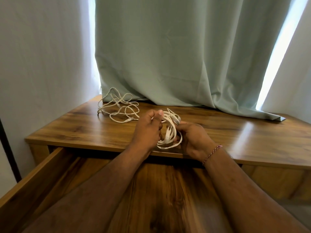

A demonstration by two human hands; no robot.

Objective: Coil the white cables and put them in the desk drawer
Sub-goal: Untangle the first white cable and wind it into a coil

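One open drawer (pixel 50 179) runs out from under the surface's (pixel 84 128) front edge at the left, its wooden floor bare where it shows between the forearms. Two white cables are in view. The loose cable (pixel 117 108) lies in an untidy tangle near the surface's back-left corner, just in front of the hem of one pale green curtain (pixel 168 56); at least two of its plugs show among the loops. The left hand (pixel 148 130), over the front edge, has its fingers curled round the top of the coiled cable (pixel 170 132), thumb pressed on the strands. That coil hangs between both hands, above the surface's front edge and not in the drawer. The right hand (pixel 193 138) grips the coil's right side, fingers wrapped round the loops. One red-and-white thread bracelet (pixel 212 153) circles the right wrist. No writing or brand can be read anywhere.
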